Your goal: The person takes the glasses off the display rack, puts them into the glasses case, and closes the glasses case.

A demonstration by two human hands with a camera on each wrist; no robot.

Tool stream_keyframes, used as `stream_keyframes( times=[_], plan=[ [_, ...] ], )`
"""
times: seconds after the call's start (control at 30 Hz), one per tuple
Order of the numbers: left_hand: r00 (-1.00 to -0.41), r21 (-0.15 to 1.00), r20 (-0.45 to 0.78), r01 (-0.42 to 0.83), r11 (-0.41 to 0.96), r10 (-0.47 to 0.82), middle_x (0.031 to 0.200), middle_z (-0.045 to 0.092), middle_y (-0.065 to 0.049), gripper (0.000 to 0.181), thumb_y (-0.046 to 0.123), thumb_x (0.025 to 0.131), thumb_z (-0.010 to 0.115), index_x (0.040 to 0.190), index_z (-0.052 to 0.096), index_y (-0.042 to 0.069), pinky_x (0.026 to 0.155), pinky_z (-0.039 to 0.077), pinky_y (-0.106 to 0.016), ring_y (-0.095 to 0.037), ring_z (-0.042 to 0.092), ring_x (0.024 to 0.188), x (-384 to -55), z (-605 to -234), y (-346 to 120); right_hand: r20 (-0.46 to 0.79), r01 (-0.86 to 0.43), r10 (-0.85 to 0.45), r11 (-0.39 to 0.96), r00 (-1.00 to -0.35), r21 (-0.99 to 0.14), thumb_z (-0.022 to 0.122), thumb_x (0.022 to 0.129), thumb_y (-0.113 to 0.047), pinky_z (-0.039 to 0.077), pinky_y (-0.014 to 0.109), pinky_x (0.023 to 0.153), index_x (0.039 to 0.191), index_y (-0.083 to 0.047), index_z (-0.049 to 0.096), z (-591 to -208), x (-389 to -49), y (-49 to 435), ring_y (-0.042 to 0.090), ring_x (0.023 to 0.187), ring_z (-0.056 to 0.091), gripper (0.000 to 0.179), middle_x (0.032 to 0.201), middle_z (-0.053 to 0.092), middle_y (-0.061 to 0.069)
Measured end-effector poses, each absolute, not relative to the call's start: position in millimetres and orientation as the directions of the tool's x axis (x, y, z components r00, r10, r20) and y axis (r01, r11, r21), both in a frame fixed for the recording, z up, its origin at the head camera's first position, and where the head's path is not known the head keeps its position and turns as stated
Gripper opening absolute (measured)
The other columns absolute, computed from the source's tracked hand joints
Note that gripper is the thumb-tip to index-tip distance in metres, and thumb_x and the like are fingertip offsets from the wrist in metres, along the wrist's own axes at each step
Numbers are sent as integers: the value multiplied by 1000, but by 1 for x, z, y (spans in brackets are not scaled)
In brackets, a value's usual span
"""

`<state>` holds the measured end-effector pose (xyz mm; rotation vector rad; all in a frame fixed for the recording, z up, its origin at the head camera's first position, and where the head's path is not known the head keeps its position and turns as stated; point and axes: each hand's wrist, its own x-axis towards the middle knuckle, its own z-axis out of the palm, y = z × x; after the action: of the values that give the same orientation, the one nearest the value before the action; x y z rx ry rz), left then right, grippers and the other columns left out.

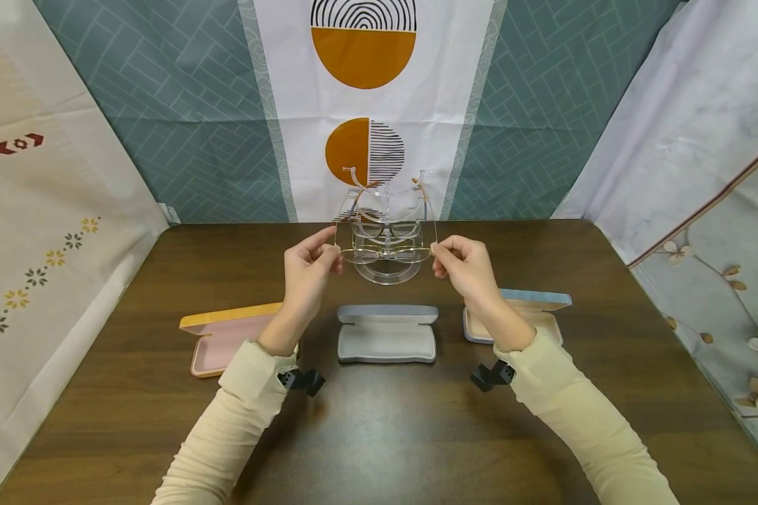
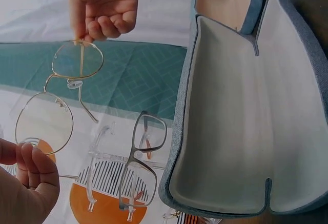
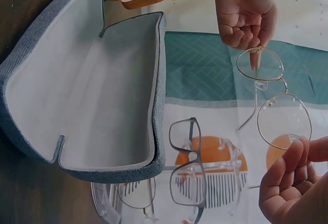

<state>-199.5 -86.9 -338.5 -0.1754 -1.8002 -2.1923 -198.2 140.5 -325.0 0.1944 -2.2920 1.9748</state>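
Observation:
A pair of thin gold-rimmed eyeglasses [image 1: 360, 261] is held up between both hands, in front of a clear display stand [image 1: 385, 278]. My left hand [image 1: 308, 270] pinches one outer end of the frame between thumb and fingers, and my right hand [image 1: 469, 270] pinches the other. Round lenses [image 2: 44, 121] show in the left wrist view, with the temples unfolded and pointing toward the stand. Behind them, grey-framed eyeglasses [image 3: 193, 156] sit on the stand. Lower down in the right wrist view is another thin round-rimmed pair [image 3: 137, 194].
Three eyeglass cases lie with lids raised on the brown table [image 1: 385, 428]: a yellow one [image 1: 217, 351] partly behind the left forearm, a grey one [image 1: 387, 344] in the middle, a blue one [image 1: 549, 327] partly behind the right forearm. A patterned cloth [image 1: 215, 105] hangs behind.

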Motion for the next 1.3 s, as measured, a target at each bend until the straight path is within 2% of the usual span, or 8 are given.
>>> stream_keyframes(
  times=[0.97, 1.3],
  plan=[
    [-962, 948, 250, 266, -173, -113, 59, 55, 2, 34, -13, 82, 49, 116, 54, -13, 54, 47, -20, -9, 51, 54, -178, -350, -91, 154, -160, -52, 124, -987, -979, 56, 90, -8, 49, 23, 58, 76, 2, 58, -336, -176, 142, 11, 54, 53, 17, 59, 53, 1],
    [-965, 953, 246, 258, -157, -92, 61, 53, 0, 33, -14, 82, 47, 114, 55, -14, 53, 47, -19, -9, 50, 54, -175, -351, -91, 173, -178, -55, 106, -983, -978, 55, 89, -5, 49, 23, 57, 72, -1, 57, -338, -174, 142, 11, 54, 53, 18, 58, 53, 1]
  ],
)
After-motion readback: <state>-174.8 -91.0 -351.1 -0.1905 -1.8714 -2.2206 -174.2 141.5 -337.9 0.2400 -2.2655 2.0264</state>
